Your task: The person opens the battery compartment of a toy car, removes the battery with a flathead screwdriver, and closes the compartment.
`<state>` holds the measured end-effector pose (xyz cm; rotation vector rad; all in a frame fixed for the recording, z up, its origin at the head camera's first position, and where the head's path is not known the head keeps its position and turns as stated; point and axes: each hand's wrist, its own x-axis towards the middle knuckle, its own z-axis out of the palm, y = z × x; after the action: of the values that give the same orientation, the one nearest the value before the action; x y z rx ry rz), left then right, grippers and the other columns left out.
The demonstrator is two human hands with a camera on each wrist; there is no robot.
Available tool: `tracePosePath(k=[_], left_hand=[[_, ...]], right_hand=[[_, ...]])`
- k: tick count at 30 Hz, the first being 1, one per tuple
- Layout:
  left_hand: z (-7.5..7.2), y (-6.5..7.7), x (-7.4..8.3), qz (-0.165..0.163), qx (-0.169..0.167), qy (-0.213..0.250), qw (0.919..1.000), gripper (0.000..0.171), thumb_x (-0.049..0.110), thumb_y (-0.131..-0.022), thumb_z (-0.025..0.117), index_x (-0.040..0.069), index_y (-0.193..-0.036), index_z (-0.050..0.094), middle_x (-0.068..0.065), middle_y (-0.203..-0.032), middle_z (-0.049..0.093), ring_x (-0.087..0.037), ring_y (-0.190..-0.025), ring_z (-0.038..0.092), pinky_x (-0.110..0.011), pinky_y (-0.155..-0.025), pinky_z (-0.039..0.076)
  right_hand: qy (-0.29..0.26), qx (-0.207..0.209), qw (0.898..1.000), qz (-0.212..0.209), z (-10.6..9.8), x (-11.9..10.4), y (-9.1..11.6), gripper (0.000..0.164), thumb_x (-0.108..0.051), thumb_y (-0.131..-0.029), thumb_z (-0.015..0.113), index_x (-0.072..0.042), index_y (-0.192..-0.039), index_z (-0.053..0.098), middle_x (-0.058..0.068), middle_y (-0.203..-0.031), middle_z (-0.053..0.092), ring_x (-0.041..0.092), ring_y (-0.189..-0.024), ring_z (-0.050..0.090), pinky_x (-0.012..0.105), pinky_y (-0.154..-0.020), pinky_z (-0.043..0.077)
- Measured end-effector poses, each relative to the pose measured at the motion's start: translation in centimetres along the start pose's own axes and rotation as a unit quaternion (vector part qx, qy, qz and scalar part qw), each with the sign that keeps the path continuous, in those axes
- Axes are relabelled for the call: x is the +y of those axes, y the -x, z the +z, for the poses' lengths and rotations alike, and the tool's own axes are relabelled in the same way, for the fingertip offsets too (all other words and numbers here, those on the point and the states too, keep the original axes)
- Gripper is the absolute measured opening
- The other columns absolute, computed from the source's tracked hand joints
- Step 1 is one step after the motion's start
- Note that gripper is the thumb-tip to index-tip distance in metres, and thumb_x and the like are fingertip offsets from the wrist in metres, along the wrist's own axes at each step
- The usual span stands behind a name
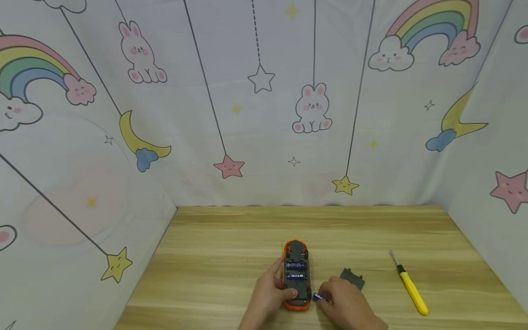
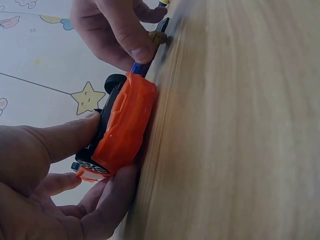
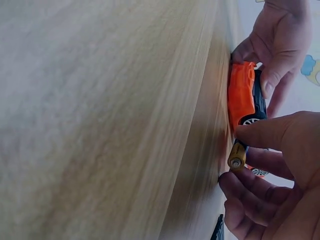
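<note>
An orange toy car (image 1: 296, 298) lies upside down on the wooden table, its dark underside facing up. Two blue batteries (image 1: 295, 276) sit in its open battery compartment. My left hand (image 1: 267, 293) grips the car from the left, thumb on the underside and fingers along the side. Just right of the car, my right hand (image 1: 344, 300) pinches another battery (image 3: 237, 156) between thumb and fingers; its gold end shows in the right wrist view. Behind that hand lies a dark battery cover (image 1: 353, 278), partly hidden by it in the head view.
A screwdriver (image 1: 412, 288) with a yellow handle lies on the table (image 1: 222, 229) to the right, its tip pointing away. White curtains (image 1: 268, 128) printed with stars, rabbits and rainbows stand at the back and both sides.
</note>
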<state>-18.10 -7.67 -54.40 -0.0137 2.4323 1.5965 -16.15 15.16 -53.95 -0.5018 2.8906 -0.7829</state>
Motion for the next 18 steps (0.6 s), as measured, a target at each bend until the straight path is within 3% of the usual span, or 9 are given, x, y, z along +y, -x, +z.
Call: tracePosePath(k=[6,18], left_hand=[[-0.1,0.1,0.0,0.004,0.004,-0.002,1.0,0.098,0.004,-0.071,0.09,0.016,-0.156,0.044,-0.005,-0.082,0.067,-0.017,-0.073,0.062,-0.033,-0.063,0.049],[0.0,0.0,0.0,0.004,0.001,-0.002,1.0,0.097,0.004,-0.071,0.09,0.015,-0.156,0.044,-0.004,-0.08,0.066,-0.017,-0.073,0.062,-0.033,-0.062,0.048]], right_hand=[[-0.006,0.003,0.999,0.038,-0.5,-0.1,-0.2,0.009,-0.023,-0.084,0.082,-0.021,-0.086,0.074,-0.012,-0.079,0.061,0.003,-0.071,0.051,0.031,-0.064,0.046],[0.038,0.085,0.994,0.055,-0.4,1.0,-1.5,0.012,-0.018,-0.081,0.085,-0.024,-0.085,0.075,-0.012,-0.078,0.061,0.005,-0.072,0.054,0.033,-0.066,0.046]])
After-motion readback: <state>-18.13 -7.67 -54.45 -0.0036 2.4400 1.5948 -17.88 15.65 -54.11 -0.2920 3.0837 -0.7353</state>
